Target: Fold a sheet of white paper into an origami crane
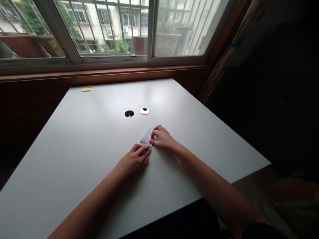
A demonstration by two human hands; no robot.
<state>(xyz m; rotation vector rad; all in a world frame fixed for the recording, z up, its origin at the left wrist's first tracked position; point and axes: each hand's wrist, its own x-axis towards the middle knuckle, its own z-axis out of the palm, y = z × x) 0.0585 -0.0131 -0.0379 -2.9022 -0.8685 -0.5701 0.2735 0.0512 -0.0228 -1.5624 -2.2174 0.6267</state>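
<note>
A small folded sheet of white paper lies on the white table, its far end coming to a point. At its near edge, my left hand has its fingers together, with the tips holding the lower corner. My right hand is curled over the right side and pinches the paper between thumb and fingers. The two hands almost meet at the near corner. Part of the sheet is hidden under the right fingers.
Beyond the paper, the table has a round cable hole, with its loose round cover beside it. Yellow sticky notes lie near the far left edge. A barred window stands behind the table.
</note>
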